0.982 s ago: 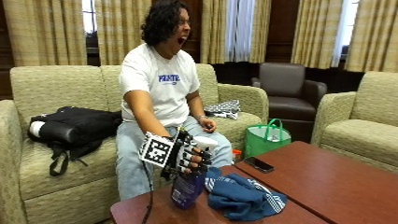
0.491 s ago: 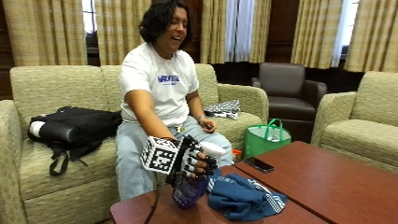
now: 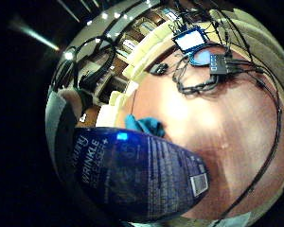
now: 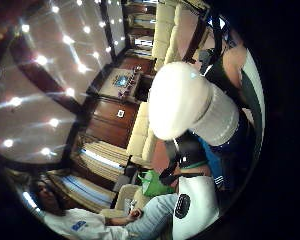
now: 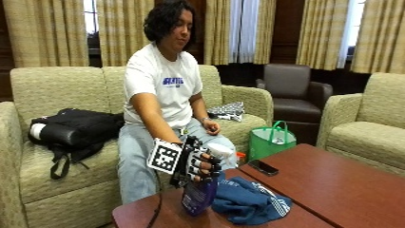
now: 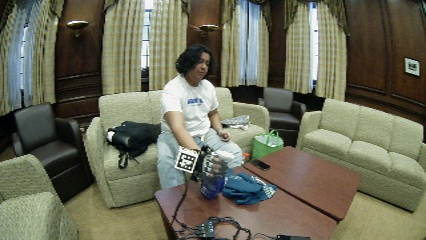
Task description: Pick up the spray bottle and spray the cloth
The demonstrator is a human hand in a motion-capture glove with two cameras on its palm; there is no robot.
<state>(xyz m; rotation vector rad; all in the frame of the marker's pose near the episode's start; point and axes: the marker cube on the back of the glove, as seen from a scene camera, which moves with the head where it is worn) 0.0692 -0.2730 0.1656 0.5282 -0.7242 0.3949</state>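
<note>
I read everything off the counter [image 5: 354,190], the dark wooden one in front of the seated person, since all the task's things sit at its near corner. On that corner lies the cloth [image 5: 248,203], a crumpled blue heap, untouched as far as I can see. Just beside it, on the side toward the counter's edge, stands the spray bottle [image 5: 200,195], dark blue and upright with a white spray head, its base at or just above the wood; I can't tell which. My right hand [image 5: 197,164], black-gloved, is wrapped round the bottle's upper part with the fingers curled about it, so I judge the grasp made. The little-finger palm view has the label filling it, with the cloth peeking past it. Farther along the counter from the cloth lies a dark phone [image 5: 264,167]. By my reckoning the pick-up is underway or barely begun; aiming the nozzle at the cloth and squeezing the trigger are left.
</note>
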